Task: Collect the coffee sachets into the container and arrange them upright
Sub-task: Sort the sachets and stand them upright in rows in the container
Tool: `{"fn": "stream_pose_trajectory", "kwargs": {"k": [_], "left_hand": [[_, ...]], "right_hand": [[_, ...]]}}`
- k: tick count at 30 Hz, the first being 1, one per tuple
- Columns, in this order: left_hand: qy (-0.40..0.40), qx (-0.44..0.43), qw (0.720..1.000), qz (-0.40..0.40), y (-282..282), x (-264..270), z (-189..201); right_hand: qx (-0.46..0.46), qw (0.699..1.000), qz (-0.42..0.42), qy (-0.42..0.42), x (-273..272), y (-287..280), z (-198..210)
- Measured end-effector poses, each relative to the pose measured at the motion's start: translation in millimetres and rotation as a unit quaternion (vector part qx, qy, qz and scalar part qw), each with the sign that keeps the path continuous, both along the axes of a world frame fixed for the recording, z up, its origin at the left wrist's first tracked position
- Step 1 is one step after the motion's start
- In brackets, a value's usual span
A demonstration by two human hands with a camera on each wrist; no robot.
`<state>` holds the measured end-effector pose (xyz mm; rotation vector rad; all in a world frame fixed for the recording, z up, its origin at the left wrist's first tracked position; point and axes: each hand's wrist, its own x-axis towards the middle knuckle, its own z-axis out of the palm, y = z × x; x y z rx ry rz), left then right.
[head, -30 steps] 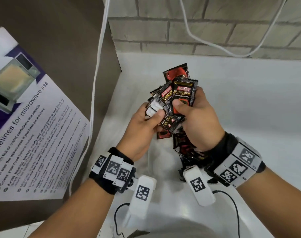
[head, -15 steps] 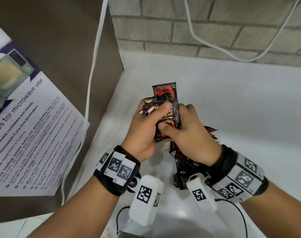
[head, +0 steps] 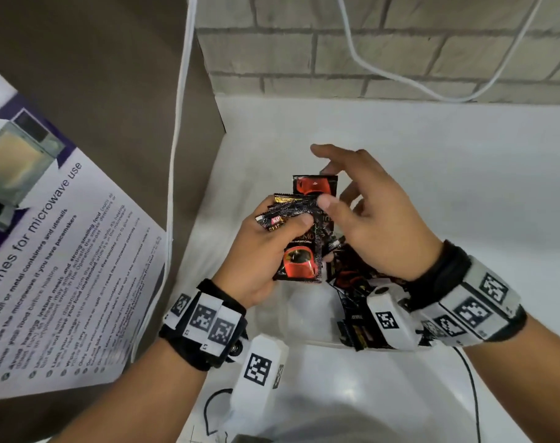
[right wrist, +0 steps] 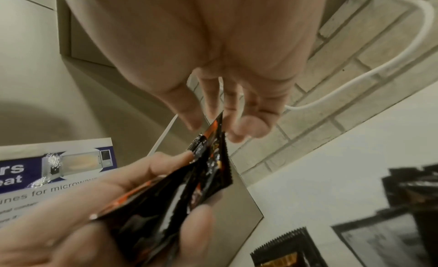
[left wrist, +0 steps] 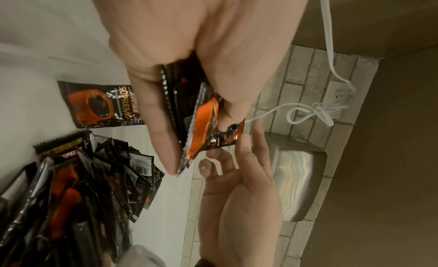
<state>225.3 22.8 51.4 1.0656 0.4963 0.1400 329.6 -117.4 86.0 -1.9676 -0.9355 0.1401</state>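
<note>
Because the left hand (head: 265, 251) holds a whole bunch of coffee sachets (head: 299, 238) at once, some could slip out. Its thumb lies over the front and its fingers (left wrist: 163, 140) curl round the back, so the grip is tight on the bunch. But the packs look smooth and shiny, and they are fanned out, not lined up. If the grip gets loose, the outer ones may slide away and drop on the white worktop (head: 432, 161).

Next to it, the right hand (head: 374, 215) is spread wide and holds nothing. Its fingertips (right wrist: 246, 128) are just beside the top edge of the bunch. I cannot tell if they touch it. A hard tap there could knock a pack loose.

Below the right wrist is the container (head: 304, 314). It looks clear, so its walls are hard to see. More sachets (head: 355, 282) stand packed in its right part, and some lean. Pushing the new bunch in fast could tip those over or bend a pack.

One loose sachet (left wrist: 102, 104) lies flat on the worktop past the container, so it could be forgotten.

The sachets are small flat packs, black with a red cup and gold letters. Their ends have tiny zigzag edges. They look thin and bendy.
</note>
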Motion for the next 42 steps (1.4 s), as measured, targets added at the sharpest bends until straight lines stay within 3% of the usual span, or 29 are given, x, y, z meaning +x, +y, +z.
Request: {"fn": "stream_pose_trajectory", "kwargs": {"k": [4,9,14,18,24,30,34,42], "left_hand": [[0.005,-0.005,1.0,-0.018,0.4,-5.2,-0.6],[0.01,-0.015,0.999,0.028,-4.9,-6.2,-1.1],[0.014,-0.013,0.999,0.051,-12.5,-7.4,-2.7],[0.021,-0.021,0.997,0.077,-16.0,-7.5,0.9],[0.05,0.002,0.998,0.034,-13.9,-15.6,2.6],[0.03,0.039,0.996,0.074,-1.0,-20.7,-0.2],[0.026,0.072,0.991,0.11,15.3,-26.3,-8.4],[0.049,0.062,0.992,0.094,20.9,-35.3,-21.8]], "right_hand": [[-0.02,1.0,-0.013,0.013,10.3,12.2,-0.4],[-0.049,0.988,0.059,0.136,12.7,15.9,-0.3],[-0.02,0.99,0.062,0.127,16.9,9.4,1.1],[-0.058,0.984,0.106,0.128,10.5,-2.6,-2.1],[-0.057,0.979,0.108,0.162,15.3,-5.8,-8.8],[-0.104,0.979,0.09,0.15,23.5,-4.8,-2.3],[-0.18,0.98,0.071,0.039,41.1,0.9,3.1],[-0.343,0.928,0.144,0.022,39.1,23.9,-3.9]]}}
